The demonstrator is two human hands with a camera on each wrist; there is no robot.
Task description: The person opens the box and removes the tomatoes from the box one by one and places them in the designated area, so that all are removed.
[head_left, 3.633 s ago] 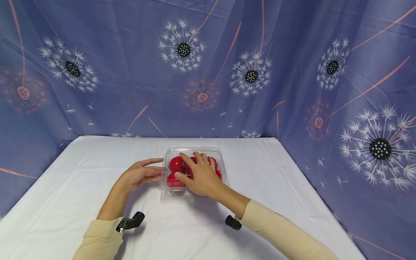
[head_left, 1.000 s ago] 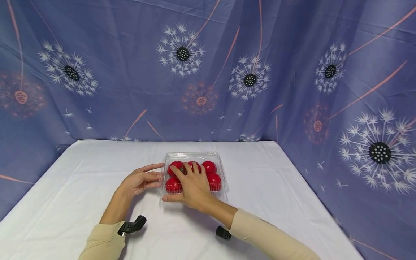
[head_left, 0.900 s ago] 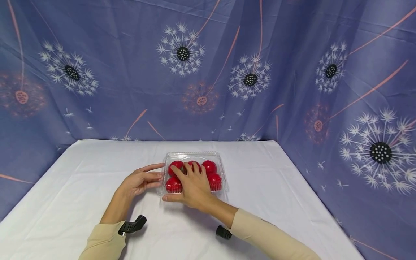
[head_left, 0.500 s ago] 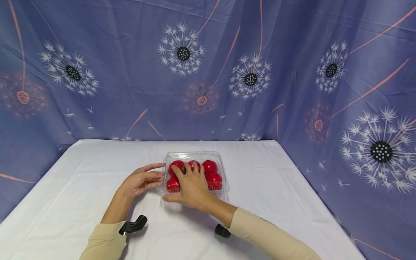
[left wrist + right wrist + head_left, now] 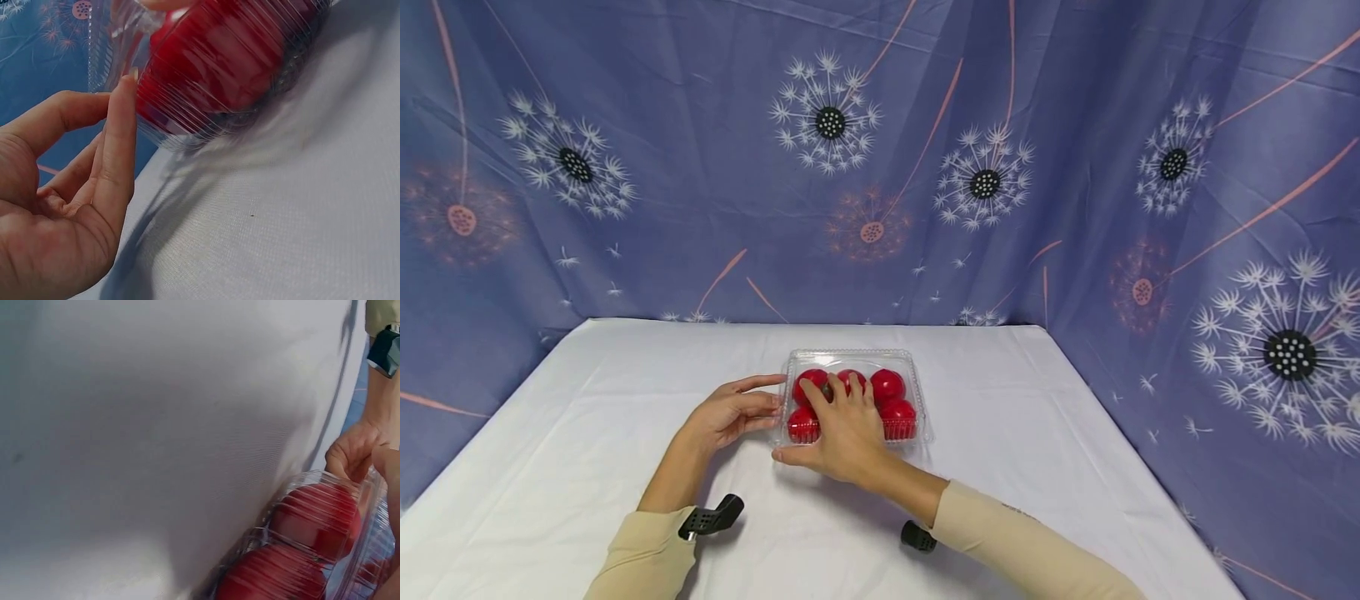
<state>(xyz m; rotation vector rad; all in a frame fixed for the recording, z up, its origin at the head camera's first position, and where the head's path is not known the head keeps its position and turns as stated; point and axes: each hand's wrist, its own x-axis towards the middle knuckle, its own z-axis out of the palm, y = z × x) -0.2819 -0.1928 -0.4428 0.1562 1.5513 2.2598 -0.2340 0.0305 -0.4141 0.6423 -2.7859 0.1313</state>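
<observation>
A clear plastic clamshell box with a ribbed wall stands on the table, holding several red tomatoes, one with a green stem end. My left hand is at the box's left side, its fingers fairly straight and their tips against the plastic edge. In the left wrist view, a fingertip of the left hand meets the ribbed wall. My right hand lies across the top of the box with spread fingers over the tomatoes. Its thumb reaches to the front left corner. The right hand hides the middle front tomatoes.
A white cloth covers the table. Behind it and to the sides hangs a blue curtain with a dandelion print. A black wrist device sits at the left sleeve, another black device at the right.
Since the earliest frame, my right hand has shifted left and nearer, its thumb moving to the box's front left corner. Over the last second both hands stay nearly still.
</observation>
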